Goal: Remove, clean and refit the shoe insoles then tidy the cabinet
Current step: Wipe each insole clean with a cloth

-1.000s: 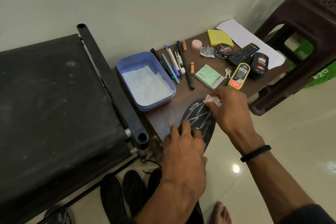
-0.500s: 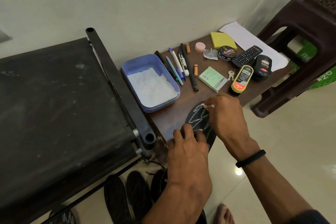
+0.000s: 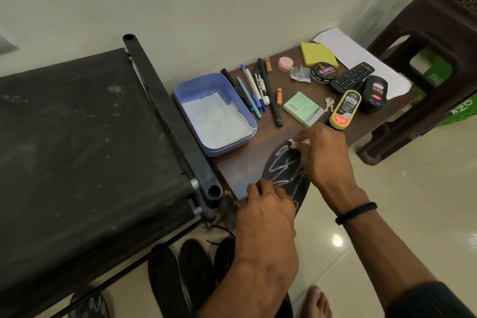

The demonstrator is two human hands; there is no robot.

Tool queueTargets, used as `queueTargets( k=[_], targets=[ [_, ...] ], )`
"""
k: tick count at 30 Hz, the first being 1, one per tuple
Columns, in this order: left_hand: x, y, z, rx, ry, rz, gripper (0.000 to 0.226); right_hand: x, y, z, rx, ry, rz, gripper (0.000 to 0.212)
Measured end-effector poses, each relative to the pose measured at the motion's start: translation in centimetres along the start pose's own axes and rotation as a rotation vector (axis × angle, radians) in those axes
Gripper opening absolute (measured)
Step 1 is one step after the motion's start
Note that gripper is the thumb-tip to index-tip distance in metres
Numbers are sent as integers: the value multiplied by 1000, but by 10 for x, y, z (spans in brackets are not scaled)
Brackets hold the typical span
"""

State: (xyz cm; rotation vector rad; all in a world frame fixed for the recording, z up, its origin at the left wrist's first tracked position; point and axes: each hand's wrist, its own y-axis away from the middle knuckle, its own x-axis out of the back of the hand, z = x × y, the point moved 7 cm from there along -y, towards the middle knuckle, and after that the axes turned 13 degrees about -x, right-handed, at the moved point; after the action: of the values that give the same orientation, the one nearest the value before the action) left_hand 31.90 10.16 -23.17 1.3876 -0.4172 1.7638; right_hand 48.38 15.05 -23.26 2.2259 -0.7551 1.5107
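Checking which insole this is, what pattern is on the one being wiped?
The insole is black with a white zigzag pattern, seen in the head view.

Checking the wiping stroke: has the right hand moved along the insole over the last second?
Yes. The right hand slid left across the insole's tip, toward the blue tray.

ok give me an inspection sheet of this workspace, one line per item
Surface: brown cabinet top, crowded at the back.
Job's things: patterned insole lies at the front edge, overhanging it; white wipe at its toe; blue tray holds white sheets.
Clutter: pens, polish tin, remote, keys, green box.
Grip: left hand presses the insole; right hand pinches the wipe.
Cables: nothing seen.
Surroundings: black rack, brown stool, shoes on the floor.
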Motion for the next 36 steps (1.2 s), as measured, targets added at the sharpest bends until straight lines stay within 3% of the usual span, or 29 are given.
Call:
queueTargets(
  k=[7,18,28,36],
  targets=[
    [-3,1,0,15,-62,-41,63,-6,1,-12,-17,56,57,21],
    [-6,-6,7,29,-140,-123,53,-18,18,-26,158,47,-117,26],
    [-5,-4,8,25,-130,-81,49,-16,30,-40,341,2,-311,24],
    [-5,0,5,0,-102,-75,64,-9,9,-23,192,-21,-150,21]
  ],
)
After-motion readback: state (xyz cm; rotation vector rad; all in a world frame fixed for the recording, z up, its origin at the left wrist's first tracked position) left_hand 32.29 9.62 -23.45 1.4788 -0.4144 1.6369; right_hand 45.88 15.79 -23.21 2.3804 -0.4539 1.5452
